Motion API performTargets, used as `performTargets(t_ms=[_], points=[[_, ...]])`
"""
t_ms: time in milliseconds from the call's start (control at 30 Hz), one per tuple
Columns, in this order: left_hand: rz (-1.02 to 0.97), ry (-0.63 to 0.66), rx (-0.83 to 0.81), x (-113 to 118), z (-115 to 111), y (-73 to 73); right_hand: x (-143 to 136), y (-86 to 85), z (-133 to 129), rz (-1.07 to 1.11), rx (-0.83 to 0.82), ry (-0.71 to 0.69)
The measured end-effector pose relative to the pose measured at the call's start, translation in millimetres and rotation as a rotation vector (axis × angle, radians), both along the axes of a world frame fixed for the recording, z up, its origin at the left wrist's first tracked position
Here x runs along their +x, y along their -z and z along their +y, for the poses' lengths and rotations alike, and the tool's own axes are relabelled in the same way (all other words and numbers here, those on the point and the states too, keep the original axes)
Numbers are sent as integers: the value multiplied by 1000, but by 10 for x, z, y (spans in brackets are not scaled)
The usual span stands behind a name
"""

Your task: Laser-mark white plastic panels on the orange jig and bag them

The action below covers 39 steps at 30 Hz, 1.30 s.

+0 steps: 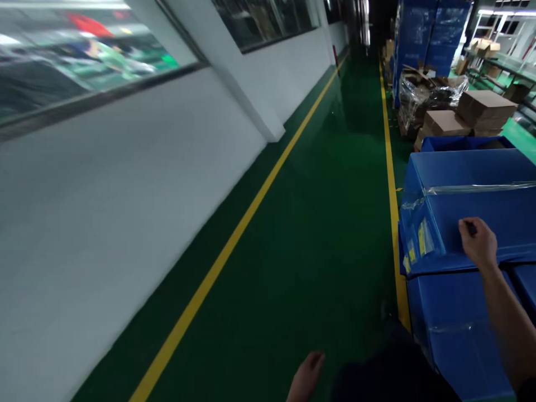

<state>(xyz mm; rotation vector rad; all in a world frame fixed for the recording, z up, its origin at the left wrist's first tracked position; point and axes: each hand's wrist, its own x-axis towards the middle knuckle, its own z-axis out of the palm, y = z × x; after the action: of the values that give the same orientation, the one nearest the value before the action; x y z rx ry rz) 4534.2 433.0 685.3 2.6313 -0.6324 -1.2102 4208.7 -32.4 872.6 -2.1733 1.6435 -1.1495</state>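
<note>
My right hand (479, 243) reaches forward at the right, in front of a blue box (473, 212) as I see it. Its fingers curl in to the thumb, with a small dark spot between them that I cannot make out. Whether this hand touches the box is unclear. Low in the view, my left hand (307, 375) hangs over the green floor (326, 223), close to no object. Its fingers are blurred and partly cut from sight, so their grip does not show.
Yellow lines (251, 215) border the walkway. A white wall (138, 206) with windows runs along the left. Beyond the blue boxes at right stand cardboard boxes (486, 109), a plastic-wrapped pile (419, 97) and a tall blue stack (433, 36).
</note>
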Motion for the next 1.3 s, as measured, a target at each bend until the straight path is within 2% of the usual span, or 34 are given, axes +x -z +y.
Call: performTargets(t_ms=[100, 167, 233, 300, 400, 467, 533, 600, 667, 700, 767, 900, 1000, 1133, 1300], points=[[111, 64, -103, 351, -731, 94, 251, 119, 23, 126, -107, 74], [189, 141, -195, 521, -1264, 109, 334, 127, 52, 133, -112, 111], [281, 236, -305, 636, -1815, 64, 367, 88, 55, 122, -78, 128], [376, 337, -426, 703, -2376, -62, 380, 34, 31, 95, -7, 116], [494, 464, -620, 722, -3212, -452, 430, -35, -18, 5, 183, 144], [485, 560, -838, 682, -3727, -826, 513, -66, -35, -21, 266, 215], [416, 649, -1026, 610, -4174, -1211, 631, -89, -31, 9, 254, 315], [323, 709, -1076, 522, -4533, -1509, 757, -107, -8, 59, 191, 414], [271, 782, -1001, 435, -4795, -1652, 860, -124, 24, 89, 148, 491], [267, 821, -951, 401, -4887, -1663, 896, -132, 39, 97, 139, 517], [292, 883, -878, 373, -5000, -1592, 935, -144, 61, 105, 137, 552], [336, 889, -847, 556, -5007, -1289, 921, -137, 63, 111, 153, 589], [344, 839, -824, 895, -4928, -1047, 888, -113, 46, 106, 161, 599], [291, 734, -758, 1490, -4790, -690, 876, -103, 23, 89, 166, 605], [159, 599, -574, 2246, -4596, -220, 897, -133, 11, 72, 160, 613]])
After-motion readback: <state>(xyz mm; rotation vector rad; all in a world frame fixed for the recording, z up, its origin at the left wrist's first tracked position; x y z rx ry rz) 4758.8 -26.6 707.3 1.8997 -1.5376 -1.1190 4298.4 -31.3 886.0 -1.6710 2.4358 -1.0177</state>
